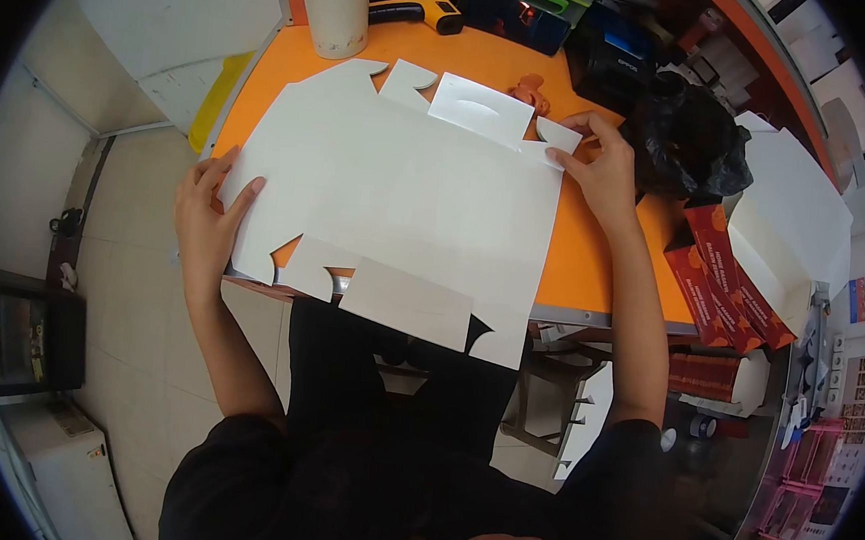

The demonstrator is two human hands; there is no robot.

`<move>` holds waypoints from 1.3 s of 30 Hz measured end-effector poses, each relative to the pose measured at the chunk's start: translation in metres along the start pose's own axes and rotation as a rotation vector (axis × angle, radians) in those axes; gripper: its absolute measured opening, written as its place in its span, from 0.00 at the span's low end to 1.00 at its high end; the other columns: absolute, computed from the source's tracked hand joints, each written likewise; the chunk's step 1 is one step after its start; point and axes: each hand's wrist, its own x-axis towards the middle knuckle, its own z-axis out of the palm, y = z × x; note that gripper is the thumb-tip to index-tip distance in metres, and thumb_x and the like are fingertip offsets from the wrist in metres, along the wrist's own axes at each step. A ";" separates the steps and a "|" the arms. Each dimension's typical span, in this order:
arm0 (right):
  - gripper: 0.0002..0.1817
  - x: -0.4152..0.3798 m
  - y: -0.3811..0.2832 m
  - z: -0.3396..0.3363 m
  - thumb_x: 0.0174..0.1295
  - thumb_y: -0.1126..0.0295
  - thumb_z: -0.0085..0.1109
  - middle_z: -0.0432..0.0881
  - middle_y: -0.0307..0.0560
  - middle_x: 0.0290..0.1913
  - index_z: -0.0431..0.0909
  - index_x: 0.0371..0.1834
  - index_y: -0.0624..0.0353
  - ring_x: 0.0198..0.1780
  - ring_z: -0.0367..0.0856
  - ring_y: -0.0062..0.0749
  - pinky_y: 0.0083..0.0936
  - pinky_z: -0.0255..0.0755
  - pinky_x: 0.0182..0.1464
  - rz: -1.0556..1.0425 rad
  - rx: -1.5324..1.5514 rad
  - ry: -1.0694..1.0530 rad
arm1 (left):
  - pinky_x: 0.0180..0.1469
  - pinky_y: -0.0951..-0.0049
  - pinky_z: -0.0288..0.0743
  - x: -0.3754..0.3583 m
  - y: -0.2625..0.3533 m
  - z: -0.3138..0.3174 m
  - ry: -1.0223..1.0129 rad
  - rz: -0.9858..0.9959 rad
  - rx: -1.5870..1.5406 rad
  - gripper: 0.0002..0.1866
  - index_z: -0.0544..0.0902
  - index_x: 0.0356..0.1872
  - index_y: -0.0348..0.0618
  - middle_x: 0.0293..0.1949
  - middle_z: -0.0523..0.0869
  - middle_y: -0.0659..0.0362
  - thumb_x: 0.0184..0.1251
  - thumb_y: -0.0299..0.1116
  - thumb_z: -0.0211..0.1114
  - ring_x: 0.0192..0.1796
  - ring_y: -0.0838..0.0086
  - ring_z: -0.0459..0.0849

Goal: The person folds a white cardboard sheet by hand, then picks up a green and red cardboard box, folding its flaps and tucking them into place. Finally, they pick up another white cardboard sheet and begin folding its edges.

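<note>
A large die-cut sheet of white cardboard (pixel 408 188), a flat box blank with notched flaps along two sides, lies over the orange table and sticks out past its front edge. My left hand (pixel 215 200) grips the sheet's left edge, thumb on top and fingers around the side. At the far right corner, my right hand (pixel 601 161) pinches a small flap between thumb and fingers. One flap (pixel 479 108) on the far side catches the light and looks bent upward. The fingers under the sheet are partly hidden.
Behind the sheet stand a white cylinder (pixel 334 7), a yellow-black handheld device (pixel 435 14), a phone (pixel 510 20) and an Epson printer (pixel 618 57). A black plastic bag (pixel 688 132) and red printed strips (pixel 723 275) lie right on the orange table (pixel 584 261).
</note>
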 end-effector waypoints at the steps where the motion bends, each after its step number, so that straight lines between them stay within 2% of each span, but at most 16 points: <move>1: 0.17 0.001 -0.003 0.000 0.39 0.77 0.70 0.80 0.43 0.31 0.78 0.35 0.62 0.29 0.75 0.26 0.18 0.68 0.35 0.077 0.082 -0.028 | 0.43 0.72 0.69 0.001 0.000 -0.001 0.002 0.004 0.001 0.23 0.80 0.48 0.47 0.43 0.78 0.56 0.50 0.42 0.69 0.43 0.68 0.72; 4: 0.13 -0.001 0.000 0.001 0.41 0.77 0.69 0.79 0.40 0.26 0.77 0.32 0.64 0.25 0.71 0.18 0.13 0.65 0.31 0.215 0.178 -0.033 | 0.43 0.72 0.69 0.000 0.001 -0.002 0.003 0.010 0.000 0.22 0.80 0.48 0.47 0.43 0.78 0.57 0.50 0.42 0.69 0.43 0.69 0.72; 7: 0.11 0.000 0.015 0.006 0.44 0.76 0.68 0.79 0.40 0.25 0.77 0.30 0.65 0.22 0.70 0.16 0.14 0.65 0.29 0.201 0.219 -0.045 | 0.43 0.72 0.70 0.001 0.000 -0.001 0.004 0.007 -0.003 0.22 0.81 0.48 0.47 0.43 0.78 0.57 0.49 0.42 0.69 0.43 0.69 0.73; 10: 0.09 -0.002 0.018 0.009 0.50 0.76 0.64 0.81 0.43 0.27 0.75 0.32 0.66 0.25 0.74 0.18 0.14 0.67 0.32 0.193 0.284 -0.061 | 0.45 0.71 0.69 0.000 0.001 -0.002 0.000 0.008 0.012 0.23 0.80 0.48 0.47 0.43 0.78 0.57 0.50 0.42 0.69 0.44 0.68 0.73; 13: 0.07 -0.004 0.009 0.010 0.57 0.75 0.58 0.82 0.47 0.30 0.71 0.35 0.65 0.29 0.78 0.19 0.14 0.69 0.35 0.190 0.486 -0.031 | 0.47 0.69 0.68 -0.001 0.001 -0.002 0.006 0.031 0.026 0.23 0.80 0.48 0.46 0.44 0.78 0.56 0.50 0.42 0.69 0.46 0.66 0.73; 16: 0.06 -0.005 0.001 0.007 0.61 0.74 0.52 0.82 0.51 0.32 0.67 0.38 0.63 0.33 0.80 0.21 0.15 0.70 0.38 0.143 0.480 -0.016 | 0.50 0.68 0.67 -0.003 -0.001 -0.002 0.010 0.042 0.056 0.23 0.80 0.48 0.46 0.44 0.78 0.56 0.50 0.43 0.69 0.48 0.65 0.73; 22: 0.06 -0.005 0.002 0.011 0.62 0.73 0.50 0.82 0.51 0.34 0.67 0.39 0.63 0.34 0.80 0.22 0.15 0.70 0.37 0.113 0.495 0.021 | 0.54 0.66 0.66 -0.003 0.004 -0.005 -0.024 -0.008 0.044 0.24 0.80 0.49 0.46 0.46 0.78 0.55 0.51 0.44 0.68 0.51 0.63 0.72; 28: 0.06 -0.004 0.006 0.015 0.63 0.73 0.49 0.81 0.50 0.32 0.66 0.40 0.62 0.32 0.80 0.21 0.14 0.68 0.34 0.204 0.557 -0.003 | 0.54 0.66 0.66 -0.004 0.000 -0.004 -0.009 0.013 0.069 0.23 0.80 0.48 0.46 0.47 0.77 0.54 0.51 0.44 0.67 0.52 0.63 0.72; 31: 0.07 -0.005 0.006 0.018 0.64 0.72 0.48 0.79 0.43 0.28 0.66 0.43 0.60 0.28 0.75 0.15 0.11 0.64 0.30 0.202 0.518 -0.004 | 0.54 0.66 0.66 -0.004 0.001 -0.004 -0.008 0.026 0.074 0.23 0.80 0.48 0.46 0.47 0.77 0.54 0.51 0.44 0.67 0.52 0.63 0.72; 34: 0.07 -0.005 0.003 0.018 0.64 0.71 0.48 0.79 0.43 0.28 0.65 0.43 0.60 0.27 0.75 0.16 0.11 0.64 0.29 0.229 0.495 -0.012 | 0.53 0.66 0.66 -0.005 -0.001 -0.003 -0.007 0.039 0.071 0.23 0.80 0.48 0.46 0.47 0.77 0.54 0.51 0.44 0.67 0.51 0.63 0.72; 37: 0.06 -0.005 0.008 0.017 0.63 0.74 0.48 0.81 0.50 0.29 0.65 0.42 0.60 0.28 0.79 0.20 0.14 0.67 0.30 0.246 0.607 -0.039 | 0.52 0.67 0.67 -0.005 -0.001 -0.003 -0.010 0.034 0.061 0.23 0.80 0.48 0.46 0.46 0.77 0.54 0.51 0.43 0.67 0.50 0.64 0.72; 39: 0.07 -0.005 0.007 0.016 0.63 0.74 0.49 0.81 0.49 0.29 0.65 0.42 0.60 0.29 0.79 0.21 0.15 0.68 0.32 0.302 0.687 -0.046 | 0.50 0.68 0.67 -0.006 -0.001 -0.002 -0.011 0.024 0.044 0.23 0.80 0.48 0.46 0.46 0.77 0.54 0.51 0.43 0.67 0.49 0.65 0.73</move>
